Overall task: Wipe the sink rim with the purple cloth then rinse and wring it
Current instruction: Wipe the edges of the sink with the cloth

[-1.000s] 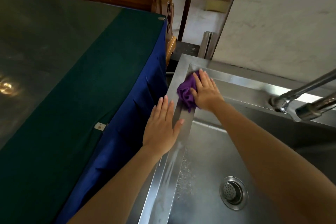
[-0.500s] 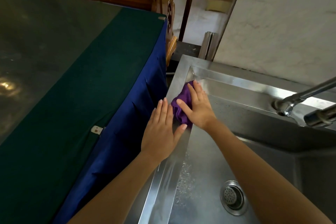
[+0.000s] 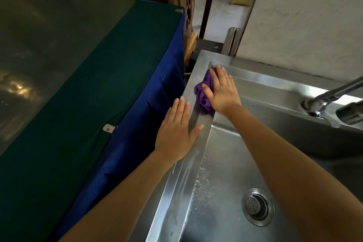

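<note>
A crumpled purple cloth (image 3: 203,95) lies on the left rim (image 3: 181,179) of the stainless steel sink, close to its far left corner. My right hand (image 3: 222,92) presses flat on the cloth, fingers pointing away from me, covering most of it. My left hand (image 3: 177,132) rests palm down on the same rim, just nearer to me than the cloth, fingers spread and holding nothing. The rim shines wet below my left hand.
The sink basin holds a round drain strainer (image 3: 257,206) at lower right. Two metal taps (image 3: 332,102) reach in from the right over the back rim. A table with a green top and blue cloth skirt (image 3: 125,124) stands tight against the sink's left side. A white wall is behind.
My right hand slid the cloth along the rim toward me half a second ago, then pushed it back toward the far corner. My left hand stayed in place.
</note>
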Available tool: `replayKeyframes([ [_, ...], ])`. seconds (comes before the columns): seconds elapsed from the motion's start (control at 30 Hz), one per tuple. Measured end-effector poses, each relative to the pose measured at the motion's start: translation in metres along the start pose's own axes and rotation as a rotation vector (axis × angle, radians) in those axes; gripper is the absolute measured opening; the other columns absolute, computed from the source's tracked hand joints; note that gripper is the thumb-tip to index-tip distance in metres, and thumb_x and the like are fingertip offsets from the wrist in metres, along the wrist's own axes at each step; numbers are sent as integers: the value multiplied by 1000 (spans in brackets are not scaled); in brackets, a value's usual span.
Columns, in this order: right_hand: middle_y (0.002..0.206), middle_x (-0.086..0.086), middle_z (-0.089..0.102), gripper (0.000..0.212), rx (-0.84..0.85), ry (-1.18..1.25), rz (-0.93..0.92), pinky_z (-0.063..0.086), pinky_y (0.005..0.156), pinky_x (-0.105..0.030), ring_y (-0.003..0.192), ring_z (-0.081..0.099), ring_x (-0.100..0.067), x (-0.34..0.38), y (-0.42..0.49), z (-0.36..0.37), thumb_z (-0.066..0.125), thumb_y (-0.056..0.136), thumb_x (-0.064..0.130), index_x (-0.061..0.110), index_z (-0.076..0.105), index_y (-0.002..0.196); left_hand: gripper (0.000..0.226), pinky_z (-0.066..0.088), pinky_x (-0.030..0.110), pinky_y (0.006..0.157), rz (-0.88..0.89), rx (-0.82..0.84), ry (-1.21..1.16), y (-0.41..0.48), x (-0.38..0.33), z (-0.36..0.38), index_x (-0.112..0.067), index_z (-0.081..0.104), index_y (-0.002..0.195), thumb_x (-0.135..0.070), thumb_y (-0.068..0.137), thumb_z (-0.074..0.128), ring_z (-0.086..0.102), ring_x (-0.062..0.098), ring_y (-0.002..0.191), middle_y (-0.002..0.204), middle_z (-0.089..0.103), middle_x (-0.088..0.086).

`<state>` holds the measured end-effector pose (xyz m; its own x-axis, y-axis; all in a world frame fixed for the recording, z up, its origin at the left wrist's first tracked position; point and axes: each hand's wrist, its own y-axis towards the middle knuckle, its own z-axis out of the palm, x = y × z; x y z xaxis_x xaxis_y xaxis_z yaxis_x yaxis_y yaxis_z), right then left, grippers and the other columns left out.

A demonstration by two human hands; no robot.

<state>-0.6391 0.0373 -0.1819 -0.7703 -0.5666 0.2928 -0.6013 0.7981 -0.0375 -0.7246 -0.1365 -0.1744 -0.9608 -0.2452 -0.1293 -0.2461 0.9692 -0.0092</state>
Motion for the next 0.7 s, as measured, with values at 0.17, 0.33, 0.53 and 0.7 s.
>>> replayKeyframes([
  [0.17,160,-9,2,64,-36,121,-24,-4,119,-35,147,-2,-22,13,-28,9,27,97,47,13,10,150,84,13,38,120,9,14,-15,-29,4,0,-9,4,146,-63,84,-15,3,23,146,158,9,12],
  [0.33,159,-10,5,65,-41,189,-54,-2,120,-37,147,0,-24,29,-74,17,33,97,45,13,13,149,75,32,44,112,-14,5,7,-91,6,-2,-3,27,143,-55,95,2,26,29,141,151,31,16],
  [0.53,159,-9,2,67,-20,215,-71,-5,120,-36,147,-3,-23,53,-126,23,34,97,44,13,10,150,71,18,35,113,-35,13,104,-167,11,-1,-5,24,145,-55,97,6,25,26,141,152,31,14],
  [0.7,160,-9,2,68,-25,245,-64,-5,120,-36,147,-2,-23,80,-178,32,38,96,44,14,11,150,74,30,40,112,-80,20,97,-208,7,-4,-4,33,142,-56,96,6,32,28,138,148,37,15],
])
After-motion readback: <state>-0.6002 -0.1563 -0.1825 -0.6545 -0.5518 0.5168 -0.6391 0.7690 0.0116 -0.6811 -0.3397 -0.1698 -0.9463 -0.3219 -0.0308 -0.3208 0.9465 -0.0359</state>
